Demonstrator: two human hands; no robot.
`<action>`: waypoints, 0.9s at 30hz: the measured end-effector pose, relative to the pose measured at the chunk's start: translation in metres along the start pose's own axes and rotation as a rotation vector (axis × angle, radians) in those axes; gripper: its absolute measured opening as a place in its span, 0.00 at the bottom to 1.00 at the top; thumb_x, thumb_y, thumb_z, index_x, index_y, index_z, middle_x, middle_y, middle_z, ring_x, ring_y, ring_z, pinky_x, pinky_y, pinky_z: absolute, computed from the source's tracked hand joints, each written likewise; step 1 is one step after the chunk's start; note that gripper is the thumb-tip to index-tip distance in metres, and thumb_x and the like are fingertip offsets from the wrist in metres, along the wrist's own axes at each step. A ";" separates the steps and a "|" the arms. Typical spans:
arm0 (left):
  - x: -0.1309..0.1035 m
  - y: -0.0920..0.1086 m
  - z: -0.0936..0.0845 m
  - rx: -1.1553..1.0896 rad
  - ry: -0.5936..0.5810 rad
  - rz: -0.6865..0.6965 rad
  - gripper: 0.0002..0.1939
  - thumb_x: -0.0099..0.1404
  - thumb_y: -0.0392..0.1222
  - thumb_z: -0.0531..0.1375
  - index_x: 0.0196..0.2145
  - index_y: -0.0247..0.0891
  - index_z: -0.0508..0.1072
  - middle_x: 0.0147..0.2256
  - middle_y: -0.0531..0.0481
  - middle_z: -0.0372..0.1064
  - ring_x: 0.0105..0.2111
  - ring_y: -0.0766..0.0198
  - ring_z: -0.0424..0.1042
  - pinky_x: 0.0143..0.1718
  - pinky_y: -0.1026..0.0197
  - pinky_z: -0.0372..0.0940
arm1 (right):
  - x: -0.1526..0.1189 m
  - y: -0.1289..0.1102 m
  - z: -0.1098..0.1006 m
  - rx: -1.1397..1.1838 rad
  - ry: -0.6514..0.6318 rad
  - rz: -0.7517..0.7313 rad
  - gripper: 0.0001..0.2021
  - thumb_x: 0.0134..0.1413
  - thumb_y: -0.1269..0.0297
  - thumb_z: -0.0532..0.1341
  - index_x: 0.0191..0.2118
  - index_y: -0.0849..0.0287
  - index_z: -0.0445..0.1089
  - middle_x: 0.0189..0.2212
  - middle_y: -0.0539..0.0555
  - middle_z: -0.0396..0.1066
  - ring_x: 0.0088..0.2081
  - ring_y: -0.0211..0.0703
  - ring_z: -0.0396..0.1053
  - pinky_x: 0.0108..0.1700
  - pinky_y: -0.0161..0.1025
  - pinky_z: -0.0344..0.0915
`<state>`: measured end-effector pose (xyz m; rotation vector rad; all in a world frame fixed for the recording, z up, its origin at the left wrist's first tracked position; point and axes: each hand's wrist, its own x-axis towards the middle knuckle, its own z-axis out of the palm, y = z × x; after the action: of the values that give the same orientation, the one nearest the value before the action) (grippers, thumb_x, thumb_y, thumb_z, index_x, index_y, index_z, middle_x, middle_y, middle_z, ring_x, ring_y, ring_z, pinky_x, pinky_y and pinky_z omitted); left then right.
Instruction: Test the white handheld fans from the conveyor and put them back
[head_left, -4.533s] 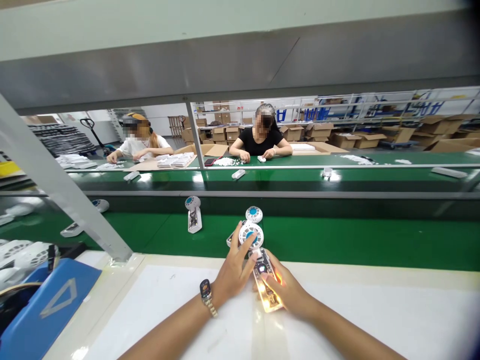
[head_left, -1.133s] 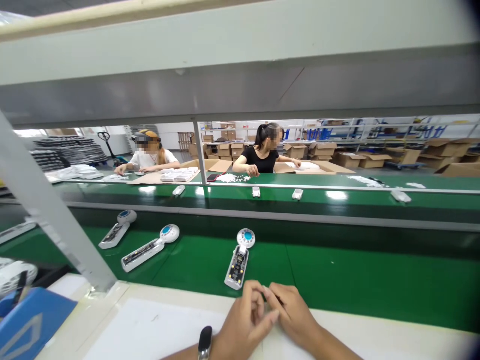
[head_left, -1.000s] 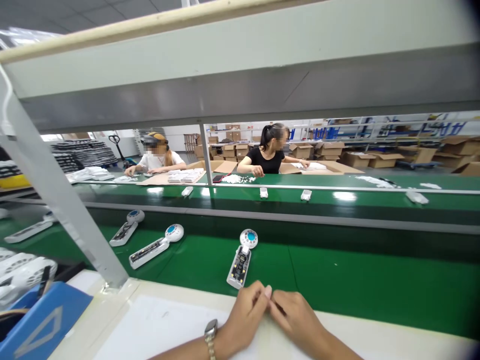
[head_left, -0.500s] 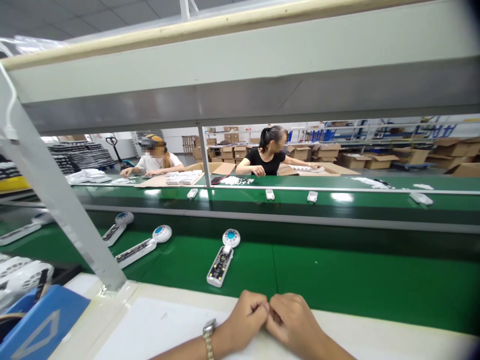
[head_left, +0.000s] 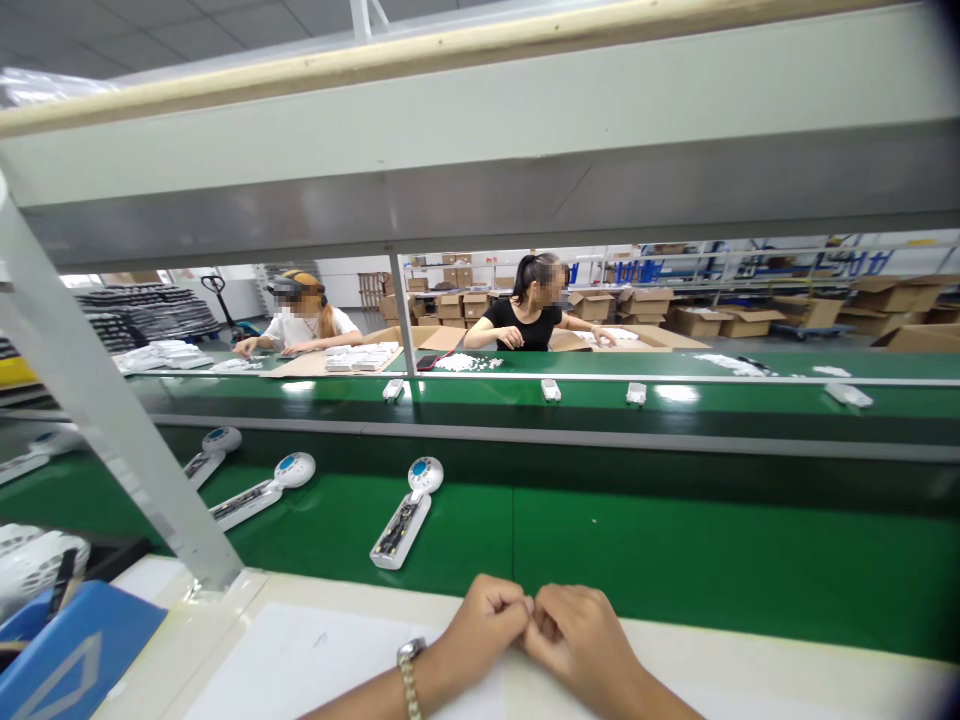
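My left hand (head_left: 486, 622) and my right hand (head_left: 576, 632) rest on the near edge of the white worktop, knuckles and fingertips touching. Both are closed with curled fingers, and no object shows in either. A watch with a metal band (head_left: 409, 665) is on my left wrist. Closest to my hands on the green conveyor belt (head_left: 645, 545) lies a white handheld device (head_left: 401, 528) with a round head, a blue centre and an exposed circuit board. Two similar devices, a white open-backed unit (head_left: 259, 497) and another (head_left: 206, 457), lie farther left.
A slanted metal post (head_left: 124, 400) stands at left beside a blue bin (head_left: 82, 645) with white parts behind it. An overhead shelf (head_left: 480, 130) spans the top. Across the belts, two co-workers (head_left: 525, 325) (head_left: 300, 325) sit by small white parts (head_left: 461, 362) and cardboard boxes.
The devices on the near belt have shifted left, while the small white housings on the far belt have moved slightly right. My hands stay together in nearly the same place.
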<state>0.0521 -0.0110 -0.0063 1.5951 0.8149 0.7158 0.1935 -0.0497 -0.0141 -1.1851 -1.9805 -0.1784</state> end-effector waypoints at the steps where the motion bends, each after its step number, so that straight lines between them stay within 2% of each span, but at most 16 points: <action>1: 0.001 0.000 0.000 -0.013 -0.003 -0.007 0.19 0.53 0.47 0.55 0.12 0.37 0.53 0.12 0.59 0.44 0.16 0.74 0.44 0.18 0.66 0.40 | 0.000 0.000 0.001 -0.007 0.007 -0.002 0.12 0.48 0.72 0.52 0.17 0.57 0.57 0.11 0.46 0.62 0.14 0.33 0.60 0.21 0.32 0.50; 6: 0.005 -0.004 0.001 -0.128 0.007 -0.071 0.25 0.51 0.59 0.58 0.13 0.37 0.56 0.10 0.61 0.45 0.13 0.75 0.44 0.15 0.66 0.39 | -0.001 0.000 0.004 -0.090 0.029 0.037 0.13 0.50 0.71 0.52 0.17 0.56 0.57 0.12 0.46 0.62 0.14 0.35 0.60 0.20 0.34 0.50; 8: 0.006 -0.008 0.001 -0.162 0.007 -0.087 0.26 0.49 0.62 0.58 0.13 0.38 0.55 0.10 0.61 0.45 0.12 0.75 0.44 0.14 0.67 0.39 | -0.001 0.001 0.004 -0.083 0.048 0.044 0.10 0.48 0.71 0.53 0.19 0.56 0.59 0.13 0.46 0.63 0.15 0.36 0.62 0.20 0.34 0.53; 10: 0.007 -0.010 0.002 -0.165 0.006 -0.080 0.27 0.48 0.64 0.58 0.13 0.38 0.56 0.09 0.62 0.45 0.11 0.75 0.45 0.14 0.67 0.40 | -0.001 0.002 0.002 -0.032 0.077 0.044 0.03 0.46 0.71 0.54 0.26 0.57 0.63 0.17 0.48 0.68 0.18 0.37 0.66 0.22 0.33 0.58; 11: 0.008 -0.010 0.002 -0.160 0.010 -0.071 0.27 0.48 0.64 0.58 0.14 0.37 0.57 0.09 0.62 0.45 0.11 0.76 0.45 0.14 0.67 0.40 | -0.001 0.002 0.002 -0.009 0.093 0.040 0.05 0.46 0.71 0.54 0.32 0.58 0.64 0.21 0.49 0.70 0.21 0.39 0.69 0.24 0.33 0.61; 13: 0.007 -0.008 0.002 -0.150 0.016 -0.061 0.26 0.49 0.62 0.59 0.14 0.36 0.59 0.09 0.61 0.47 0.11 0.76 0.45 0.14 0.68 0.40 | -0.002 0.003 0.001 0.007 0.127 0.035 0.14 0.46 0.71 0.55 0.42 0.59 0.62 0.29 0.53 0.73 0.28 0.42 0.72 0.29 0.35 0.66; 15: 0.005 -0.005 0.002 -0.155 0.018 -0.065 0.23 0.49 0.59 0.60 0.17 0.35 0.62 0.10 0.60 0.50 0.12 0.76 0.47 0.14 0.68 0.41 | -0.003 0.003 0.002 0.000 0.148 0.037 0.17 0.46 0.72 0.54 0.45 0.59 0.60 0.33 0.56 0.73 0.33 0.45 0.72 0.34 0.39 0.69; 18: 0.004 0.001 0.002 -0.173 0.027 -0.091 0.18 0.48 0.52 0.62 0.20 0.34 0.65 0.13 0.59 0.55 0.12 0.76 0.49 0.15 0.68 0.42 | -0.004 0.003 0.004 0.002 0.171 0.024 0.17 0.47 0.73 0.54 0.46 0.60 0.59 0.35 0.58 0.72 0.37 0.48 0.72 0.38 0.42 0.70; 27: 0.005 0.005 0.004 -0.163 0.043 -0.144 0.13 0.48 0.47 0.61 0.19 0.33 0.66 0.12 0.59 0.55 0.12 0.76 0.49 0.15 0.69 0.43 | -0.005 0.006 0.006 -0.009 0.156 -0.045 0.21 0.49 0.75 0.52 0.51 0.62 0.56 0.41 0.62 0.69 0.44 0.51 0.68 0.43 0.48 0.70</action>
<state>0.0586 -0.0097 -0.0023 1.3651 0.8714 0.6963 0.1962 -0.0469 -0.0227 -1.0989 -1.8720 -0.2951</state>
